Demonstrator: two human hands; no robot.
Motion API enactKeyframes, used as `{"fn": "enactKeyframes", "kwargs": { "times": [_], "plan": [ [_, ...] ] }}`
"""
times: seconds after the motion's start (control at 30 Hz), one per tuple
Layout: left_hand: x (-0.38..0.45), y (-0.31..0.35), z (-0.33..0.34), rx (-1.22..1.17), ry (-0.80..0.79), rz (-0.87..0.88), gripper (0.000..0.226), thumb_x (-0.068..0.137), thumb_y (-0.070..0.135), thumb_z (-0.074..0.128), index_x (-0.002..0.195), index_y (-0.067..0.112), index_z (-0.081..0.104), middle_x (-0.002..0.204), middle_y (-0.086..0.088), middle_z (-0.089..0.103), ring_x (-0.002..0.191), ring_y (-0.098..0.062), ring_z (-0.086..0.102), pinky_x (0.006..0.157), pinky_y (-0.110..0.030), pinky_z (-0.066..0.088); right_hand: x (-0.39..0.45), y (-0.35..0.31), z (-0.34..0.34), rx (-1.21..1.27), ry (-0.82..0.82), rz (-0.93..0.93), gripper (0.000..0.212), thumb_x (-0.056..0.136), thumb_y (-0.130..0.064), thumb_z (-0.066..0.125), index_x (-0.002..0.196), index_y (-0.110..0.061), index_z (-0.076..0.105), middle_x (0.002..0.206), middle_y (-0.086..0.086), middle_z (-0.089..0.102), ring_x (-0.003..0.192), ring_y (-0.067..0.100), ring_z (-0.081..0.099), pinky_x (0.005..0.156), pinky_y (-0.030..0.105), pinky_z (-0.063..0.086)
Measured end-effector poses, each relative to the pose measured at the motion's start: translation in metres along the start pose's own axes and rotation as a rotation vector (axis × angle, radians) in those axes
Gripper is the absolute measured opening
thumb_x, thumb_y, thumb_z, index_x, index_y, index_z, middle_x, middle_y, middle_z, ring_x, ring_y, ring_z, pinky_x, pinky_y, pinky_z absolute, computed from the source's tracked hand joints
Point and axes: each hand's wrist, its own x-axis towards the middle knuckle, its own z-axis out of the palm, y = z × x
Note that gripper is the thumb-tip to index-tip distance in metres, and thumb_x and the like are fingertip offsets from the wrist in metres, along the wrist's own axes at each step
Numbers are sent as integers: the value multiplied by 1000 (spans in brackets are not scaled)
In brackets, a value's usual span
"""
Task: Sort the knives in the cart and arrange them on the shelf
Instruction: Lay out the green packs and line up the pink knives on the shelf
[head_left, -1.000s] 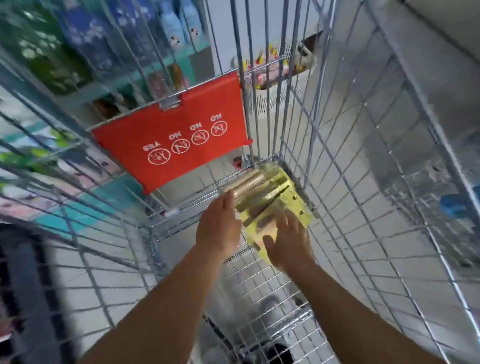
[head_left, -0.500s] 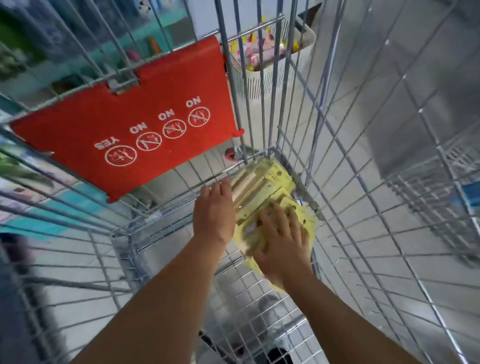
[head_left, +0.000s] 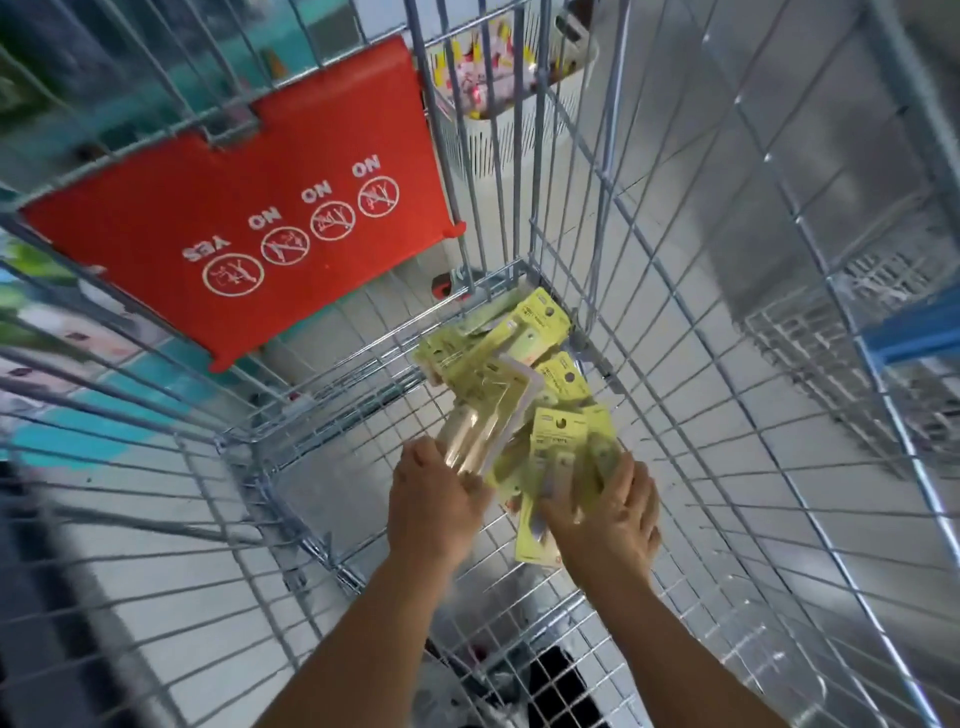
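I am looking down into a wire shopping cart (head_left: 675, 322), both forearms reaching toward its floor. My left hand (head_left: 434, 506) has its fingers curled round the near end of a pale, clear-fronted knife pack (head_left: 483, 431), which it holds tilted off the cart floor. My right hand (head_left: 610, 525) lies with fingers spread and fairly straight on top of two yellow-green carded knife packs (head_left: 558, 457); the fingertips press on the cards, and I cannot tell whether the thumb is hooked under their edge. More of the same yellow-green knife packs (head_left: 498, 338) lie in a loose overlapping pile behind these, running up into the far right corner of the cart floor, just beside the upright wires of the front wall.

A red plastic child-seat flap (head_left: 249, 208) hangs on the cart's left wall, printed with one YES and three NO symbols. Beyond the front wall stands a white perforated basket (head_left: 483, 140) with pink and yellow items in it, blurred. A blue shelf edge (head_left: 919, 332) shows at the far right, outside the cart.
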Motion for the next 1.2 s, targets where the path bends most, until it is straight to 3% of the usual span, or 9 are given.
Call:
{"fn": "enactKeyframes", "kwargs": {
  "times": [0.23,0.4,0.53,0.63,0.77,0.83,0.93,1.07,1.2],
  "plan": [
    [9,-3,1,84,-36,19,91,74,47,69,144,12,24,127,-13,47,118,-29,41,98,-41,41,5,-6,-2,-49,26,71,113,70,-59,71,148,-24,-3,143,14,25,134,33,26,110,49,29],
    [7,-3,4,20,-110,-4,68,77,62,62,122,13,46,115,-11,49,108,-28,46,94,-38,41,-2,-4,-5,176,60,-45,81,84,-39,65,147,-15,20,141,13,36,125,31,41,104,43,38],
    [6,-3,2,-74,-98,-28,47,91,49,48,118,11,47,114,-14,50,105,-29,47,90,-40,44,-5,-2,-5,205,176,-53,29,97,-27,47,115,-4,52,113,15,53,85,20,45,68,28,37],
    [9,-5,1,-89,-93,-61,43,87,44,57,114,12,49,110,-12,50,106,-29,47,93,-42,43,-12,-5,-16,369,288,-51,22,95,-25,49,87,-5,53,88,12,54,66,22,48,56,31,42],
    [11,-9,5,-119,-140,-116,50,77,53,66,105,13,54,102,-7,58,101,-28,54,88,-42,48,-21,-17,-8,469,78,-63,33,89,-27,57,61,-17,41,63,0,41,52,14,38,47,24,35],
    [9,-7,5,-159,-149,-142,52,71,55,69,101,14,55,98,-6,60,95,-27,57,82,-40,51,-21,-22,6,447,2,-2,19,84,-35,57,74,-19,53,87,2,48,76,18,47,66,31,45],
    [6,-5,7,-219,-134,-114,41,73,50,71,86,17,53,88,-3,61,85,-24,59,70,-33,48,-22,-28,20,434,-17,135,38,85,-37,60,119,-23,53,122,2,43,108,23,49,80,36,47],
    [4,-1,5,-228,-88,-89,40,88,53,50,86,14,57,81,-5,61,80,-24,60,68,-35,50,-24,-29,28,622,49,137,39,80,-29,68,113,-37,49,116,-3,52,96,22,60,74,42,58],
    [-2,0,2,-302,-148,-131,34,88,50,55,98,18,50,93,-4,58,84,-22,59,63,-32,48,-23,-29,26,764,26,184,39,83,-19,70,112,-32,47,96,-1,62,71,16,62,52,29,53]
  ]
}}
